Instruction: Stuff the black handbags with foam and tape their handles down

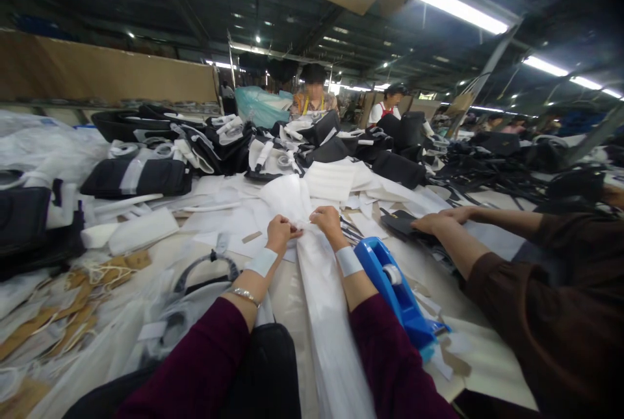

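Both my hands are at the middle of the table, pinching a long white sheet of thin wrapping material [324, 315]. My left hand [280, 234] is closed on its left edge, fingertips pointing inward. Close beside it, my right hand [329, 221] is closed on the same sheet. The sheet runs down between my forearms toward me, and its far end [285, 195] fans out past my fingers. Below my left forearm lies a black bag [270, 367], partly hidden by my sleeve. A bag handle wrapped in clear film [207, 266] stands left of my wrist.
A blue tape dispenser [390, 289] stands right of my right forearm, with scissors [351, 230] near it. A co-worker's hands [441, 221] rest on black pieces at right. Black bags [136, 175] and white padding pile up across the back. Brown tags with strings [73, 302] lie at left.
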The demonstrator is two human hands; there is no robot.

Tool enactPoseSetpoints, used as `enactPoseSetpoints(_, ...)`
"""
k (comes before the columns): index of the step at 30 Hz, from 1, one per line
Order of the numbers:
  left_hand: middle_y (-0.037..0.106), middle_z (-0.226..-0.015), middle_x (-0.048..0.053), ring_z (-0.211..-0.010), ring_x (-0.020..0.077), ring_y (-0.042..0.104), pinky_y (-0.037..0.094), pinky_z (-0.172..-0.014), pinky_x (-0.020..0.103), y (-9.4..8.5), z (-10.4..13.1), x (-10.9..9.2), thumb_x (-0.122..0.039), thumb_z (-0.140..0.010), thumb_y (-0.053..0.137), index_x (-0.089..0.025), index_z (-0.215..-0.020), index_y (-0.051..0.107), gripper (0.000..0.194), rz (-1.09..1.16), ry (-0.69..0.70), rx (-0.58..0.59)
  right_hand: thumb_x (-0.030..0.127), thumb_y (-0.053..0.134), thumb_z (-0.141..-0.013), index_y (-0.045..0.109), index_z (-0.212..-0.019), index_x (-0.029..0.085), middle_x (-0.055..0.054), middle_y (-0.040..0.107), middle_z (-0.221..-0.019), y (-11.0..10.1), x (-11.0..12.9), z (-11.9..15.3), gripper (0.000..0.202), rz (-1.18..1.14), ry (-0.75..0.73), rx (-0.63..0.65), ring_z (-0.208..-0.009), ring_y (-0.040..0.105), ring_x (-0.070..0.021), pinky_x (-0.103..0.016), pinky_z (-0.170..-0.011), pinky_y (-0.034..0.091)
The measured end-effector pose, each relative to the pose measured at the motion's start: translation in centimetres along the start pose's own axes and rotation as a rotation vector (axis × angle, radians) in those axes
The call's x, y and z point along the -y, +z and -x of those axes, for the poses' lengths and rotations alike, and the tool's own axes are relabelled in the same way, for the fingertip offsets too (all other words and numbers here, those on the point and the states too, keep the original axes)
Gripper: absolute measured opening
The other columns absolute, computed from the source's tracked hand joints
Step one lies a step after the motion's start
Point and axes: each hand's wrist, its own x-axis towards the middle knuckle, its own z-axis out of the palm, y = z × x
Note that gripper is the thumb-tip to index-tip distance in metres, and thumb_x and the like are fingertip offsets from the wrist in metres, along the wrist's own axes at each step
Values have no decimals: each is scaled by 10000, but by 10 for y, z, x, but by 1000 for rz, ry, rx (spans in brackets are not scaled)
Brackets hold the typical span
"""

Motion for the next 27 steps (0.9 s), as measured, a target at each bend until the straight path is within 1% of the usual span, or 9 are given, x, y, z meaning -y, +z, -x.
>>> enactPoseSetpoints(2,604,-856,8,-670,98,589,539,-583,235,0,3,-2,-248,-934,586,-119,-1023,588,157,18,11,2,149,563,-721,718,-726,131,-85,689,-697,-6,-4,-3,155,54,40,-6,-701,606,-180,-252,-625,398)
enactPoseSetpoints(4,590,-821,-5,-653,93,582,539,-582,235,0,7,-5,-229,-934,582,-120,-1009,585,132,35,39,17,140,533,-750,717,-805,135,-97,701,-795,-11,-5,-4,192,85,5,8,-777,614,-186,-266,-680,415)
enactPoseSetpoints(8,562,-771,-23,-625,87,565,535,-576,232,-2,13,-11,-198,-932,576,-122,-988,578,95,37,96,75,141,628,-718,664,-1099,221,-32,682,-1065,-15,3,1,391,89,-231,142,-929,595,-171,-278,-810,431)
enactPoseSetpoints(11,575,-804,-14,-645,92,570,536,-592,239,-1,11,-11,-201,-928,583,-123,-1019,576,119,7,125,109,87,668,-674,625,-1181,325,15,688,-1057,-9,11,9,562,126,-351,230,-970,574,-203,-329,-875,402)
enactPoseSetpoints(15,602,-894,13,-704,107,588,541,-630,257,0,5,-6,-223,-930,584,-129,-1088,571,185,-65,162,99,110,626,-752,649,-1141,316,-22,696,-1045,2,18,18,441,189,-374,216,-1018,539,-248,-368,-908,362)
enactPoseSetpoints(18,618,-968,36,-772,132,612,554,-685,294,0,4,0,-250,-926,594,-135,-1133,568,239,-137,189,83,101,557,-800,692,-1057,242,-81,683,-1006,10,13,22,322,227,-317,152,-1018,531,-260,-352,-887,370)
enactPoseSetpoints(21,621,-1060,64,-866,161,623,559,-751,338,-1,1,5,-299,-928,594,-143,-1143,580,266,-201,215,55,101,512,-822,702,-1075,192,-140,647,-990,13,3,20,330,266,-236,92,-1009,542,-286,-371,-855,393)
enactPoseSetpoints(24,607,-1141,83,-947,185,617,553,-806,372,-1,-4,9,-329,-933,582,-155,-1155,585,282,-231,236,21,167,568,-807,661,-1192,154,-185,613,-1056,-4,7,12,396,314,-186,56,-1010,563,-321,-426,-852,420)
enactPoseSetpoints(27,600,-1176,90,-989,200,614,549,-839,397,0,-8,11,-337,-933,582,-156,-1175,582,303,-231,251,9,222,552,-809,607,-1258,139,-183,607,-1135,-45,41,17,460,185,-314,-69,-1015,587,-301,-446,-880,446)
